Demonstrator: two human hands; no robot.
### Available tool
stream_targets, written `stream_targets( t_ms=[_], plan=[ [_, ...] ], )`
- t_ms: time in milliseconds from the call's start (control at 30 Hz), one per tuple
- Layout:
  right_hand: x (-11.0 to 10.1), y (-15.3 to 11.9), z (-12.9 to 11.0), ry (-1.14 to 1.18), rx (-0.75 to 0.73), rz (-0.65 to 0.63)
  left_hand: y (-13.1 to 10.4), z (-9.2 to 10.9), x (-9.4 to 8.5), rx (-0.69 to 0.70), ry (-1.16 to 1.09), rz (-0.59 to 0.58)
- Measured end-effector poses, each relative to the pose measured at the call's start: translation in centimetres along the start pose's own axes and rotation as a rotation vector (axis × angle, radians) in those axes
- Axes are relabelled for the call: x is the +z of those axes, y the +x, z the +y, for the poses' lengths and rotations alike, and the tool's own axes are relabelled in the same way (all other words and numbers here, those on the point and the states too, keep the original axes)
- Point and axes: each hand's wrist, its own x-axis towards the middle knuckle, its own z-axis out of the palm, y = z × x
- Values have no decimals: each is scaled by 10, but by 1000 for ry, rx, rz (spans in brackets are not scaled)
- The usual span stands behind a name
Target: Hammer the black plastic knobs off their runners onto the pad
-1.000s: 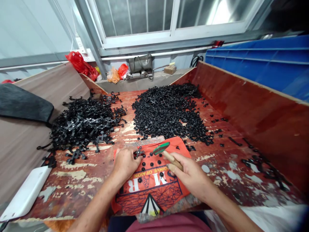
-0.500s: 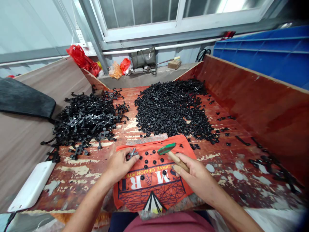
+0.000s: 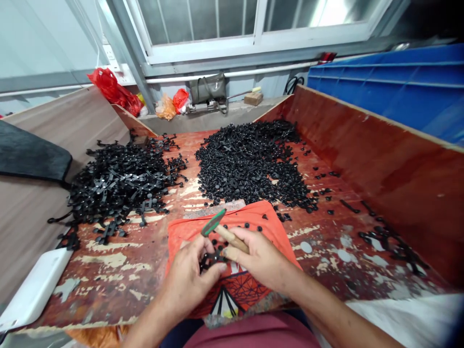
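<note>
My right hand [image 3: 261, 256] is wrapped round the wooden handle of a small hammer [image 3: 213, 223], whose green head points up and to the left. Close beside it, my left hand [image 3: 192, 270] is curled with thumb and fingers on a black linked plastic part [image 3: 213, 260], partly hidden by the fingers. Both hands are over an orange printed cloth [image 3: 281, 232] on a stone slab [image 3: 232, 205]. Several small black round pieces [image 3: 247, 225] lie on the cloth, some of them covered by the hands.
Linked black parts form a heap [image 3: 119, 179] at the left. A larger heap of small black pieces [image 3: 246, 159] lies behind the cloth. Wooden boards [image 3: 362, 150] wall in the worn red table [image 3: 152, 263]. A white device [image 3: 36, 290] sits front left, a blue crate [image 3: 391, 92] right.
My left hand has moved right and nearer to me with the black part. The hammer has come left with my right hand, so the hands now nearly meet. The view has shifted slightly.
</note>
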Motion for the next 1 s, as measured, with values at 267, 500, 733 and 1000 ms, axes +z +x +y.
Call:
stream_targets(
  t_ms=[267,500,733,1000],
  plan=[
    [2,-5,-6,110,80,4,-13,-3,-11,119,-67,185],
    [1,-10,11,-48,76,52,-28,-24,-3,-55,76,76],
    [-11,-32,17,-234,77,49,-44,-31,10,-277,-269,-259],
    [7,-38,23,-303,40,-59,-34,-21,41,-468,-717,-313]
  ],
)
